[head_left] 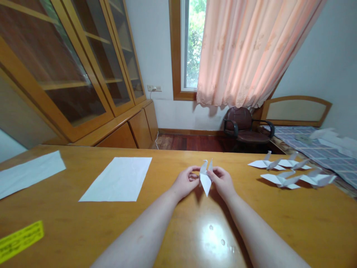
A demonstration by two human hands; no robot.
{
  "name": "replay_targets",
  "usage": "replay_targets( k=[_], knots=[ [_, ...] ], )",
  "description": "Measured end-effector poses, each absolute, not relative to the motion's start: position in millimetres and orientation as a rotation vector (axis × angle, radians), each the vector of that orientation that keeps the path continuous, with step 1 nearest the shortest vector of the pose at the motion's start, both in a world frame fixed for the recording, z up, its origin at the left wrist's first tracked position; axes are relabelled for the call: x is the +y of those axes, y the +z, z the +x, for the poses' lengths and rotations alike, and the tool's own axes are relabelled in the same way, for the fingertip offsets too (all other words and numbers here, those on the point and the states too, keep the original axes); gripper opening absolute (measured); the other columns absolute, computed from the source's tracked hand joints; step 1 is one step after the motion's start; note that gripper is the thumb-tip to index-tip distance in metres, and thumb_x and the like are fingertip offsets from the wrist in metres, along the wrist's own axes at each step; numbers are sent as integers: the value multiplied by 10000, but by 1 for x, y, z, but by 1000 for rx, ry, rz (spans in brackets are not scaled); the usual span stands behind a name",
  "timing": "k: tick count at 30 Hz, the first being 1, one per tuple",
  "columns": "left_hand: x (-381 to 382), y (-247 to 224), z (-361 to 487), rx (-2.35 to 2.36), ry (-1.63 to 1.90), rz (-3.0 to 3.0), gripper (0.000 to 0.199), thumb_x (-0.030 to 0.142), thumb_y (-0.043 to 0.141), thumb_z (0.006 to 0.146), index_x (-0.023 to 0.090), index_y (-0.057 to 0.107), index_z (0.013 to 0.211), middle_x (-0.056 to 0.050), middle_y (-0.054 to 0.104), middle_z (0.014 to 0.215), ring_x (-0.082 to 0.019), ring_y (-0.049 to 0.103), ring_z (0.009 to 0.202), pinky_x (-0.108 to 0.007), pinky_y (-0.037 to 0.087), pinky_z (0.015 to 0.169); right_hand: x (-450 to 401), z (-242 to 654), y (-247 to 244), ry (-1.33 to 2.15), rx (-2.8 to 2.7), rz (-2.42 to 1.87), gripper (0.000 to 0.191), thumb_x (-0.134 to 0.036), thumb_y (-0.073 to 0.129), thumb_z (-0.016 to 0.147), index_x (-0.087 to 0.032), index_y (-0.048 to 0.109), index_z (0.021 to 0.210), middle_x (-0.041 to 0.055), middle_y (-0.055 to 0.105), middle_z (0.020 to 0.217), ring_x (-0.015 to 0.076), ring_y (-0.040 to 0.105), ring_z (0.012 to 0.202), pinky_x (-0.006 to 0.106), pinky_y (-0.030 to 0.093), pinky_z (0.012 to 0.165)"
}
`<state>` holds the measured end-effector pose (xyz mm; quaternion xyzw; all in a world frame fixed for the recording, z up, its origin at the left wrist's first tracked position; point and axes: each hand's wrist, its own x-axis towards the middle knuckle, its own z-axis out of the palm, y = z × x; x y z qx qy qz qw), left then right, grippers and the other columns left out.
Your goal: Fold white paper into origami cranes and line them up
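Because the left hand [184, 183] and right hand [223, 184] pinch the crane [205, 181] from either side, its flanks are partly hidden; it is over the glossy table [189, 227]. The frame cuts off the strip [33, 173] and the label [21, 240], whose print is blurred. Beyond are a cabinet [139, 128], chair [244, 136] and curtain [242, 52].

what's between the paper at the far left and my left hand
The white sheet, flat on the table, lies between that paper and your left hand, in the head view.
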<state>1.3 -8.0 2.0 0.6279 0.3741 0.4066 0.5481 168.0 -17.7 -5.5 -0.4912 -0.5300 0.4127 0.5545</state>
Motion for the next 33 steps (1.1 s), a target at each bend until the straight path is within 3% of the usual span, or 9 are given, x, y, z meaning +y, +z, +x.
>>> replay_targets(
  k=[5, 9, 15, 19, 23, 33],
  knots=[
    [-8, 4, 1, 874, 1052, 1560, 413, 190, 661, 685, 196, 566, 1086, -90, 585, 1112, -175, 585, 951, -334, 471, 862, -19, 168, -4, 923, -1258, -1127, 253, -433, 626, 708, -184, 631, 755, 57, 659, 754, 177, 582, 681, 307, 472, 658],
    [-5, 0, 0, 944, 1119, 1601, 461, 191, 676, 667, 203, 549, 1110, -92, 553, 1151, -191, 563, 998, -354, 455, 886, -19, 167, -4, 899, -1256, -1116, 255, -434, 631, 701, -185, 634, 756, 64, 662, 787, 195, 595, 738, 332, 480, 711],
    [2, -11, -1, 1090, 1078, 1596, 440, 226, 683, 654, 166, 535, 1064, -64, 614, 932, -159, 588, 829, -304, 475, 767, -18, 168, 0, 944, -1220, -1113, 263, -440, 643, 684, -187, 633, 757, 57, 658, 791, 194, 595, 739, 337, 478, 727],
    [0, -7, -1, 1021, 1045, 1661, 254, 224, 619, 706, 160, 598, 950, -70, 630, 967, -161, 589, 822, -290, 469, 750, -18, 168, 1, 995, -1267, -1092, 245, -422, 639, 691, -185, 632, 755, 50, 645, 764, 181, 579, 721, 323, 473, 717],
    [-3, 2, 0, 951, 1019, 1638, 205, 222, 557, 752, 160, 623, 936, -57, 657, 918, -171, 594, 829, -292, 457, 763, -17, 167, -2, 991, -1368, -1106, 237, -416, 628, 699, -180, 621, 707, 41, 622, 724, 166, 550, 691, 294, 460, 667],
    [-1, -7, -3, 1103, 895, 1692, 240, 251, 550, 732, 169, 646, 936, -14, 641, 723, -133, 541, 613, -237, 413, 583, -20, 167, -4, 727, -1571, -1242, 232, -406, 587, 732, -184, 610, 667, 24, 584, 649, 152, 506, 612, 276, 400, 595]
  ],
)
